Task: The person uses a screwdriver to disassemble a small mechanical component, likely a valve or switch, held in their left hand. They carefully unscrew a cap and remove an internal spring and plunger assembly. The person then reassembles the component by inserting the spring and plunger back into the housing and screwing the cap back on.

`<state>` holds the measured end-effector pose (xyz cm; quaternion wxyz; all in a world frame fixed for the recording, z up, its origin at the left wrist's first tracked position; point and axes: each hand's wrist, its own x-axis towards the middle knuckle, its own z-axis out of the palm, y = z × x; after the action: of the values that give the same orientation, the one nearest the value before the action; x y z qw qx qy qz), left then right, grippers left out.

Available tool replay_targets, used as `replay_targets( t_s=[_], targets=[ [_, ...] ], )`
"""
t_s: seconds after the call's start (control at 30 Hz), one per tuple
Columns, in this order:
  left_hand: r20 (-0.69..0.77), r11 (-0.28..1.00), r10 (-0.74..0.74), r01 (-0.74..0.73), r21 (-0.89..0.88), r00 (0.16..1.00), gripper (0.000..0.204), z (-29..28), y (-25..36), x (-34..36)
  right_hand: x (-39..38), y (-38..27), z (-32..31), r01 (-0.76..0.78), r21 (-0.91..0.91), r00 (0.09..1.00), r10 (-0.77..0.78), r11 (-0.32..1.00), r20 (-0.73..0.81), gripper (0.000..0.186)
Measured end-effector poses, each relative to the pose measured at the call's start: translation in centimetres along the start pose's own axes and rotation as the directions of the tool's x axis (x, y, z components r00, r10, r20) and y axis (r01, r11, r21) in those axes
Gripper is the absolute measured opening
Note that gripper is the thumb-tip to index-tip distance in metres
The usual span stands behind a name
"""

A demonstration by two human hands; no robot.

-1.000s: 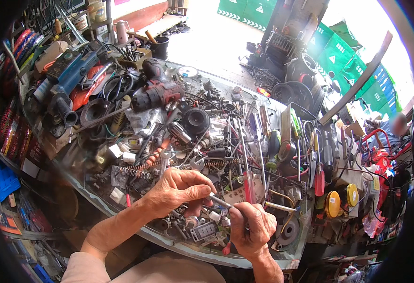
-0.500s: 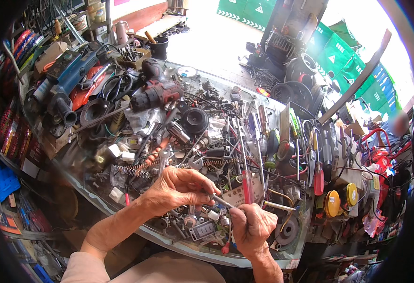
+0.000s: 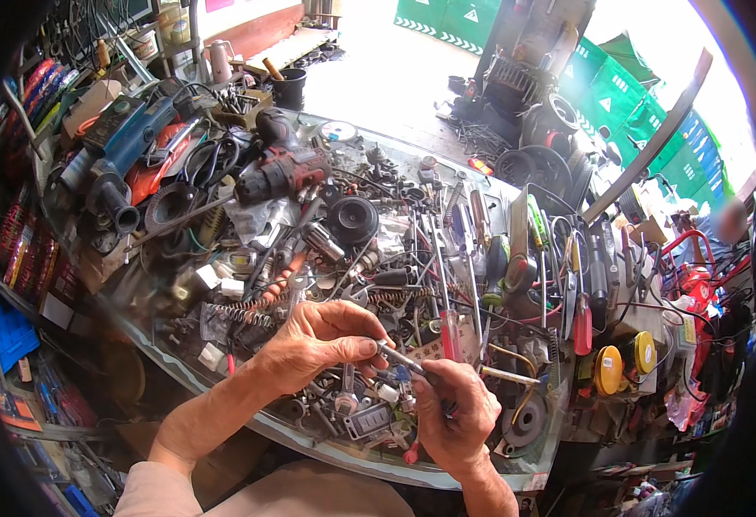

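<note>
One cluttered glass-topped desk (image 3: 343,455) before us, heaped with small metal parts (image 3: 367,422). Red-and-black cordless drill (image 3: 287,172) lies on far side, left of middle. Our left hand (image 3: 326,340) and right hand (image 3: 460,409), both pinching, hold slim grey metal rod (image 3: 405,360) near opposite ends, slanting between them above desk.

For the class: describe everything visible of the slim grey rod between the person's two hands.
The slim grey rod looks metallic and straight where it shows. It slants from upper left to lower right in the picture, above the cluttered bench. The left hand pinches its upper end; the right hand holds the lower end, near a darker portion. Both ends are partly covered, so their shape is unclear.
</note>
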<state>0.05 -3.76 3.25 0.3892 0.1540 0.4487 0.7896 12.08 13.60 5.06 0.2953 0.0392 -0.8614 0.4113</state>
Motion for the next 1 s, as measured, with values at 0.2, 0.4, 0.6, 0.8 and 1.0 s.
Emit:
replay_targets(
  t_s=[0.2,0.4,0.6,0.8,1.0],
  targets=[
    [0.034,1.000,-0.009,0.009,0.002,0.999,0.020,0.1,0.1,-0.1,0.3,0.2,-0.6,-0.066,-0.026,0.997,0.067,0.998,0.037,0.013],
    [0.038,1.000,-0.029,0.028,0.013,0.999,0.021,0.2,0.3,-0.1,0.2,0.1,0.0,0.006,-0.091,1.000,-0.006,0.996,0.008,0.014],
    [0.009,0.999,-0.049,0.049,-0.003,0.999,0.020,0.4,0.3,-0.3,0.0,0.8,-0.4,0.031,-0.037,1.000,-0.031,0.999,0.004,0.030],
    [-0.011,1.000,-0.016,0.016,-0.013,1.000,0.021,-0.1,0.4,-0.2,0.0,0.5,0.1,0.065,-0.106,0.998,-0.064,0.992,0.016,0.020],
    [-0.007,0.999,-0.031,0.031,-0.036,0.999,0.022,0.2,0.4,-0.2,-0.1,0.9,-0.4,0.003,-0.064,0.999,0.000,0.998,0.044,0.018]
  ],
)
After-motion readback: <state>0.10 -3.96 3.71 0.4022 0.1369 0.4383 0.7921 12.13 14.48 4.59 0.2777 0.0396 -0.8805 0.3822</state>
